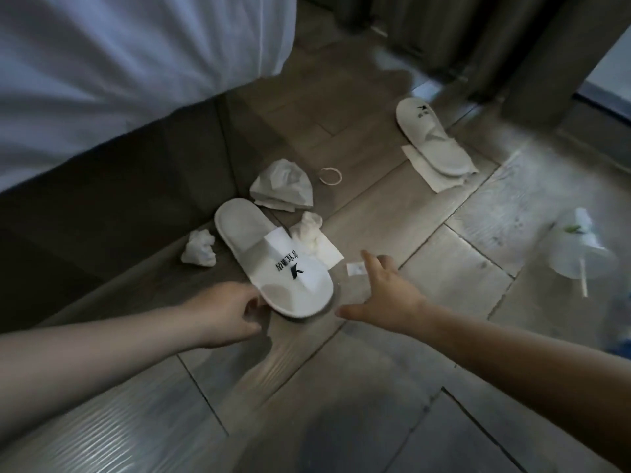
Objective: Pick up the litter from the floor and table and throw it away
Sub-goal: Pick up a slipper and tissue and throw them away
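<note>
1. Left hand (225, 312): fingers curled at the near toe end of the near slipper (273, 261); cannot tell whether they grip it.
2. Right hand (386, 295): fingers spread apart, holding nothing, index tip just beside a small paper scrap (355, 269) on the floor (461, 274).
3. Crumpled tissue (199, 249) left of the near slipper, by the bed (102, 63) base.
4. Second tissue wad (309, 230) lies on a flat napkin (329, 256), right of the slipper.
5. Big crumpled paper (283, 186) farther back, thin ring (330, 175) beside it.
6. Far slipper (433, 138) rests on another napkin (426, 174).
7. Plastic cup (577, 247) with straw lies tipped at far right.
</note>
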Demonstrator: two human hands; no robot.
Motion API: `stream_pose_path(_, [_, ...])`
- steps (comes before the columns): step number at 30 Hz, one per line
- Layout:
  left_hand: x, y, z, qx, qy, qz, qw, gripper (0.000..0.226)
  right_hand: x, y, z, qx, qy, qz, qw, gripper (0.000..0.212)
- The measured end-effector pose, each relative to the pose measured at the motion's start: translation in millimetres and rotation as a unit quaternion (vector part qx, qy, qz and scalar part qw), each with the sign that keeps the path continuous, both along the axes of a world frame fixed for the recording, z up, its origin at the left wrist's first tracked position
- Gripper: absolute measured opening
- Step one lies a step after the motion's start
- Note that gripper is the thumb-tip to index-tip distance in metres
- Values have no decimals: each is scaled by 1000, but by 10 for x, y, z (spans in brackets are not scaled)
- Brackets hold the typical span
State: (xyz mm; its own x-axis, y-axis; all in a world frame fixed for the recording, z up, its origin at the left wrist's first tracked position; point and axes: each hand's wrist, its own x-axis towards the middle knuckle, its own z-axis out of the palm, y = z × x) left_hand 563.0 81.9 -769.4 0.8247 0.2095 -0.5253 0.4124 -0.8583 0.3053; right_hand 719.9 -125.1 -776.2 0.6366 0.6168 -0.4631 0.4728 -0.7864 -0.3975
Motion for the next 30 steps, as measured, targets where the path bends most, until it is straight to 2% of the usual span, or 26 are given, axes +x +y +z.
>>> stream_pose_path(3, [-96, 10, 155, -23, 14, 33, 999, 36, -17, -8, 53, -14, 15, -12, 1000, 115])
stream_pose_path(5, [-109, 10, 243, -24, -2, 53, 998, 29, -54, 7, 74, -13, 24, -31, 999, 114])
stream_pose_path(13, [-151, 119, 67, 12, 7, 46, 999, 32, -36, 151, -191, -14, 14, -6, 1000, 124])
stream_pose_path(19, [-265, 165, -19, 13, 3, 55, 998, 33, 45, 318, -282, 9, 37, -89, 995, 133])
stream_pose_path(27, [-285, 354, -127, 35, -11, 76, 996, 29, 196, 672, -297, 55, 82, -67, 993, 132])
stream_pose_path(30, [-309, 383, -166, 39, -9, 72, 997, 30, 165, 875, -377, 59, 66, -48, 995, 140])
